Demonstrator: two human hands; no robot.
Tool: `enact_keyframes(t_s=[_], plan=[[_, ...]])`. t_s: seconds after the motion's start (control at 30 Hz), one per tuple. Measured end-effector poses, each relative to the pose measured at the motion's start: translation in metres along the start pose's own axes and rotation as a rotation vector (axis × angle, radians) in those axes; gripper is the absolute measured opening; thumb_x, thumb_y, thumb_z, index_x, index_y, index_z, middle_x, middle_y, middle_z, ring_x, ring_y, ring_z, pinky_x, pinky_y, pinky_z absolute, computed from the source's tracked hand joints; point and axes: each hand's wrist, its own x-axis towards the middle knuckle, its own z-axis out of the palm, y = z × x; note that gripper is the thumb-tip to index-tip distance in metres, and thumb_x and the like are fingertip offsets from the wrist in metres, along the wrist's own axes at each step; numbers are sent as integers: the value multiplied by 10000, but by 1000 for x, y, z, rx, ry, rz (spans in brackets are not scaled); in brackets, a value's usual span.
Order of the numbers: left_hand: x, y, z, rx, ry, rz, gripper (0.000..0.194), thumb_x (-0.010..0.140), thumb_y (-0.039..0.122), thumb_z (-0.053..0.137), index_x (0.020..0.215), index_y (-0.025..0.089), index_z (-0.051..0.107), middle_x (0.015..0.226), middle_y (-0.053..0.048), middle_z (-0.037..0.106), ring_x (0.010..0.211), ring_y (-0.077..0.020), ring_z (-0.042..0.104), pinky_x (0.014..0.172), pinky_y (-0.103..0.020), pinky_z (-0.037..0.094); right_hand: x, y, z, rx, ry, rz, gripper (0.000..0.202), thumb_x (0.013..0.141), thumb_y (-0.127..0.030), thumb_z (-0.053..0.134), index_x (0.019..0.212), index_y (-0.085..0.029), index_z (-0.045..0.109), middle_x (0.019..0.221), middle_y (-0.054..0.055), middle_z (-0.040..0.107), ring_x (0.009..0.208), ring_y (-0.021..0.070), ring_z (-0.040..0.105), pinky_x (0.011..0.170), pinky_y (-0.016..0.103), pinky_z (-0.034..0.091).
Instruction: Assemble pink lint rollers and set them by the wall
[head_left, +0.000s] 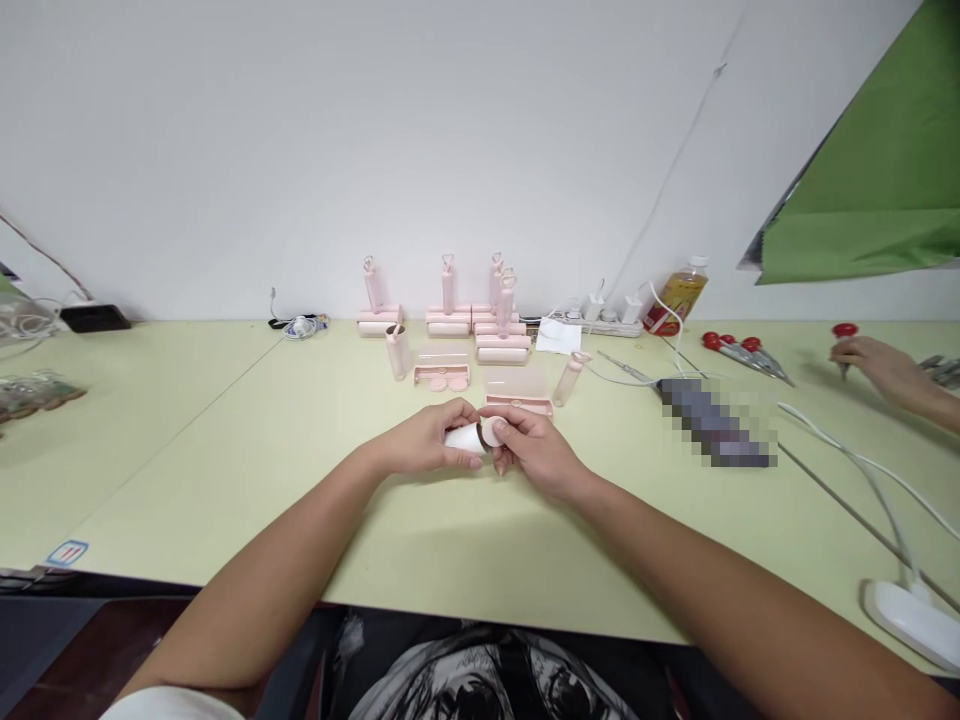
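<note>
In the head view my left hand (439, 437) is closed around a white lint-roller paper roll (465, 438), held above the table with its brown core end facing right. My right hand (536, 450) pinches a small pale pink round end cap (493, 431) right at that end. I cannot tell whether the cap touches the core. Just beyond the hands lies an open pink lint roller case (517, 404) with a clear cover. A second open case (441, 376) has pink round caps in front. A pale pink handle (571, 378) stands to the right, and a roll (398, 353) stands upright to the left.
Several pink lint rollers (502, 345) stand along the wall. A power strip (611, 325), a drink bottle (679, 296) and red-handled tools (742, 350) are at the back right. Another person's hand (885, 372) holds a red-topped tool. Cables (862, 470) cross the right side.
</note>
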Motion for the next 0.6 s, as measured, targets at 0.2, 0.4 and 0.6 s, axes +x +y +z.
enact_keyframes(t_s=[0.2, 0.4, 0.6], plan=[[0, 5, 8, 18, 78, 130, 430, 734, 434, 721, 1085, 231, 577, 1041, -45, 656, 917, -194, 600, 782, -292, 460, -3, 0, 4, 197, 61, 2, 539, 778, -440, 645, 1220, -139, 579, 545, -66, 460, 450, 92, 436, 454, 245, 353], [3, 1, 12, -3, 123, 194, 438, 732, 428, 734, 1076, 183, 615, 1054, -69, 665, 913, -196, 611, 784, -295, 470, -3, 2, 5, 79, 55, -5, 514, 807, -488, 603, 1193, -148, 611, 550, -65, 433, 446, 87, 407, 434, 233, 332], [2, 2, 14, -48, 174, 193, 451, 727, 413, 746, 1085, 172, 615, 1080, -79, 673, 943, -200, 621, 822, -303, 478, -2, 8, 6, -20, 45, -12, 485, 876, -557, 487, 1156, -178, 600, 513, -67, 430, 415, 94, 401, 403, 218, 344]])
